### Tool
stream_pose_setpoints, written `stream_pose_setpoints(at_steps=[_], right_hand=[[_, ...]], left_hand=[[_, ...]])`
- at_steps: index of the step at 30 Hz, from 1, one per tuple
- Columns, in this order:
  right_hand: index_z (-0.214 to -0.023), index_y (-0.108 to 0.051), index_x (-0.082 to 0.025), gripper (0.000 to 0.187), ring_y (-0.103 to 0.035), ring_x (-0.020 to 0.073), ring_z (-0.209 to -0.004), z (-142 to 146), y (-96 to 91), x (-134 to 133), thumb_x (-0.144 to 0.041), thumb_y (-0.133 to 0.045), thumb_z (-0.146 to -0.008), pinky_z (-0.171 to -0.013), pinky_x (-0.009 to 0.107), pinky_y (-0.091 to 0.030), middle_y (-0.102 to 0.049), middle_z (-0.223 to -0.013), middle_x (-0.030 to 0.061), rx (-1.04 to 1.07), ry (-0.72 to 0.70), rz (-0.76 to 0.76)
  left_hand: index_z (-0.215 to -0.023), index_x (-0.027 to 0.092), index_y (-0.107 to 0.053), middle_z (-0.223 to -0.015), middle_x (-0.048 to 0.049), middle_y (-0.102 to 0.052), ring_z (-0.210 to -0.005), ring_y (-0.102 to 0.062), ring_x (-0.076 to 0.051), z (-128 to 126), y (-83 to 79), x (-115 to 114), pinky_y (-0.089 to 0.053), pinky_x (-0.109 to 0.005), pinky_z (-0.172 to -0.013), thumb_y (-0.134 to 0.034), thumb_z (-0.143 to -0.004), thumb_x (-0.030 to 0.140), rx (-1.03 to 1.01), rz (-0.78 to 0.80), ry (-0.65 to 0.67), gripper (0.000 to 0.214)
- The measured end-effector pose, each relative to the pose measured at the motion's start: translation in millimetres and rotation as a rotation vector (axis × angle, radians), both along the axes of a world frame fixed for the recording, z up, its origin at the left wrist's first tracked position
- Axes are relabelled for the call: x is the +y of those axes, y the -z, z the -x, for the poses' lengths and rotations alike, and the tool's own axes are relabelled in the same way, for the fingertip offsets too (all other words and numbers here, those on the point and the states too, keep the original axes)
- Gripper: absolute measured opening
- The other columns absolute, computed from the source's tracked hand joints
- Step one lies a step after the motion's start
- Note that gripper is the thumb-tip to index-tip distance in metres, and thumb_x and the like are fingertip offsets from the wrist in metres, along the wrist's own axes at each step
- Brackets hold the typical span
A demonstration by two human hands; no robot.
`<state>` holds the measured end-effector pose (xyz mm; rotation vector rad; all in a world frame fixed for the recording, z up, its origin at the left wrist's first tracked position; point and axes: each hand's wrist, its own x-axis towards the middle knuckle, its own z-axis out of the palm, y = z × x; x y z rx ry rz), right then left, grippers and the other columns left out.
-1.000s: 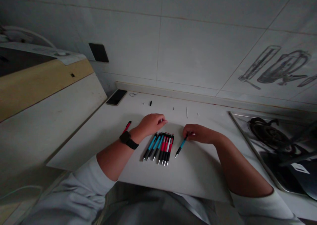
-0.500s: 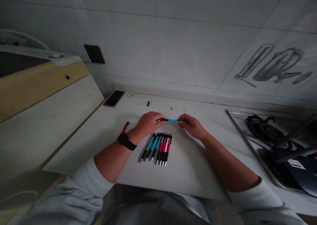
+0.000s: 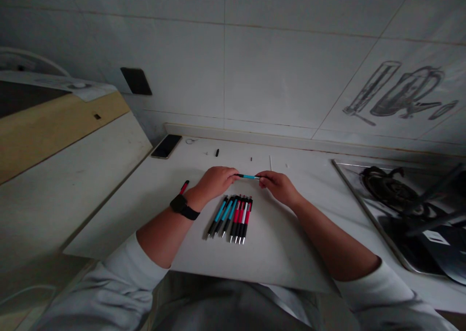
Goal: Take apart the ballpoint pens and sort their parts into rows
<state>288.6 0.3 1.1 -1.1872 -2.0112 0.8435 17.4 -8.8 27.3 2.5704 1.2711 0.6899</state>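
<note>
In left hand (image 3: 216, 181) and right hand (image 3: 280, 187), a blue pen's (image 3: 249, 176) ends hide.

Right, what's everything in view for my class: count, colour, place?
Held pen: one, blue, black, between hands
Blue pens: three, blue, black, row's left
Red pens: four, red, one partly white, row's right
Lone pen: one, red, black, by left wrist
Phone: one, black, far left
Ring-like item: one, pale, beside phone
Small parts: about five, dark, pale, worktop's back
Worktop: one, white, under pens
Stove: one, dark, right
Wall: one, grey tiles, behind
Wall plate: one, black, left
Wall drawing: one, grey, right
Unit: one, white, yellow, left
Watch: one, black, left wrist
Sleeves: two, grey, bottom
Left hand: one, bare, holding pen
Right hand: one, bare, holding pen
</note>
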Motion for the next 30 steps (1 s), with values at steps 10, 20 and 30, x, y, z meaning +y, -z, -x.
stream_pose_setpoints(at_steps=[10, 20, 30], right_hand=[[-0.109, -0.077, -0.022, 0.025, -0.07, 0.0202, -0.085, 4, -3.8, -5, -0.033, -0.06, -0.094, -0.075, 0.031, -0.052, -0.078, -0.102, 0.007, -0.043, 0.096, -0.19], [-0.11, -0.077, -0.023, 0.026, -0.068, 0.0197, -0.082, 3, 2.9, -3, -0.034, -0.061, -0.093, -0.074, 0.031, -0.051, -0.078, -0.096, 0.0055, -0.027, 0.096, -0.157], [-0.111, -0.076, -0.022, 0.029, -0.066, 0.0185, -0.078, 4, 3.6, -4, -0.038, -0.06, -0.094, -0.071, 0.03, -0.049, -0.077, -0.096, 0.0053, -0.004, 0.07, -0.135]], left_hand=[[-0.117, 0.02, -0.07, -0.116, -0.007, -0.075, -0.102, -0.069, -0.022, -5, 7.4, 2, -0.052, -0.034, -0.093, -0.07, -0.093, 0.027, -0.09, -0.051, -0.001, 0.025], [-0.103, 0.021, -0.07, -0.102, -0.0048, -0.075, -0.095, -0.069, -0.02, -3, 7.6, 2, -0.052, -0.033, -0.088, -0.061, -0.099, 0.029, -0.113, -0.025, -0.007, 0.013], [-0.104, 0.021, -0.07, -0.102, -0.0052, -0.075, -0.097, -0.069, -0.02, -4, 5.9, -1, -0.052, -0.033, -0.09, -0.051, -0.103, 0.026, -0.088, 0.003, -0.005, 0.02]])
